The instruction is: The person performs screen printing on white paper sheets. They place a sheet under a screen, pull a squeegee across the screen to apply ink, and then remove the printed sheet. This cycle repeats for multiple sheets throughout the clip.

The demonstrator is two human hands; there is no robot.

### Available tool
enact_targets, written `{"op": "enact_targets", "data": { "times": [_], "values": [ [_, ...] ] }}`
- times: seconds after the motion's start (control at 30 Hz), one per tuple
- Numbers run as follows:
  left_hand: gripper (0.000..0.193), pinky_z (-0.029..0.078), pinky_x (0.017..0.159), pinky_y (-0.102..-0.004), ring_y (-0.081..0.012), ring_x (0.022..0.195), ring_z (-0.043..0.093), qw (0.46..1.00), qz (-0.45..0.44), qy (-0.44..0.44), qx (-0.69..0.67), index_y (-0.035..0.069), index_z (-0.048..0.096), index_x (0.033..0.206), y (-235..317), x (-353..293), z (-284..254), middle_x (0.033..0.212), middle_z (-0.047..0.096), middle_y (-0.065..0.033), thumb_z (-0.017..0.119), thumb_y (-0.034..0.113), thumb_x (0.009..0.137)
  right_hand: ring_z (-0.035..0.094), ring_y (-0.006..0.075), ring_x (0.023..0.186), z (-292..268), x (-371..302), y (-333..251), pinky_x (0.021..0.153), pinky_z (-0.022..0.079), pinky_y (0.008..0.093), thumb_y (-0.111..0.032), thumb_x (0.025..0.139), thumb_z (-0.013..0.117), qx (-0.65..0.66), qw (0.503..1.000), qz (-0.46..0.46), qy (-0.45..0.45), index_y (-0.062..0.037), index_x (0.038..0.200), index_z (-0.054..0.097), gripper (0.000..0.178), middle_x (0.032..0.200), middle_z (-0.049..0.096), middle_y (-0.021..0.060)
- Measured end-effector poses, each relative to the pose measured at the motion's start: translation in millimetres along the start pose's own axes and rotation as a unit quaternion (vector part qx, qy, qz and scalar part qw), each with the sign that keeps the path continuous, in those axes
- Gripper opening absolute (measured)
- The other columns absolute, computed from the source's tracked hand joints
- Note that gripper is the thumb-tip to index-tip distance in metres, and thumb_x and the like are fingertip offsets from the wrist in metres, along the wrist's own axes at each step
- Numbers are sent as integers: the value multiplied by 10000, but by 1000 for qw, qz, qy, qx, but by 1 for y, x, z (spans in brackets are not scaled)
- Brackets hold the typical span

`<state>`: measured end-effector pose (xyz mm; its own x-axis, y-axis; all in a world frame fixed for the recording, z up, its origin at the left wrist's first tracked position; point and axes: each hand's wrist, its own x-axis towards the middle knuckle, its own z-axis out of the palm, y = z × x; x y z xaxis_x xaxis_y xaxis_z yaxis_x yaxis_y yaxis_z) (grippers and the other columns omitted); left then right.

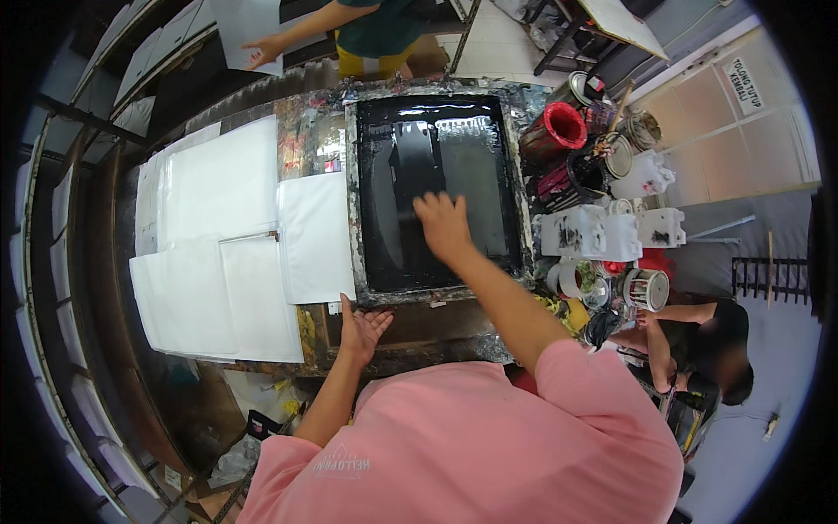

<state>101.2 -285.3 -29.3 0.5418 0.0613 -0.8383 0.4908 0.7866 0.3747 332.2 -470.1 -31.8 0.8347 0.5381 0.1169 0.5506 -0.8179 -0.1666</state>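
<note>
Curled grip — right hand (443, 225) over black screen (436, 166).

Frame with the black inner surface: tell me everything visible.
The frame is rectangular and apparently lies flat on the stained table. Its greyish rim is blotched with dark residue; material unclear. The inner surface is black, glossy, apparently wet, with greyer patches and reflections. A white sheet borders its left side. The right grip is over the inner surface, contact unclear; the left grip, open, is by its near-left corner.
</note>
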Motion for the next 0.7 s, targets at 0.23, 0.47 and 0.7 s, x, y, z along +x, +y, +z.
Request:
{"op": "enact_targets", "data": {
  "times": [0.23,0.47,0.7],
  "values": [
    [1108,491,1151,-479,-363,1329,605,999,28,-20,23,-49,288,1596,0,-5,3,1435,584,-274,437,862,983,643,300,1178,-12,86,31,1068,423,632,-103,981,584,-15,999,-1,-35,-159,1350,638,377,1242,686,60],
    [991,475,1169,-498,-370,1351,593,990,80,-113,30,-34,313,1571,10,-34,7,1423,587,-271,448,786,1032,629,320,1128,-100,-57,-28,954,438,549,-328,916,738,-3,993,-36,-116,-88,1272,619,445,1182,652,106],
    [854,335,1270,-577,-404,1519,436,852,347,-381,96,57,348,1641,76,-103,63,1624,453,-237,538,653,1062,587,321,1024,-227,-30,-62,963,367,497,-574,917,722,-46,987,-12,152,-68,1042,696,521,1035,635,113]
  ]
}}
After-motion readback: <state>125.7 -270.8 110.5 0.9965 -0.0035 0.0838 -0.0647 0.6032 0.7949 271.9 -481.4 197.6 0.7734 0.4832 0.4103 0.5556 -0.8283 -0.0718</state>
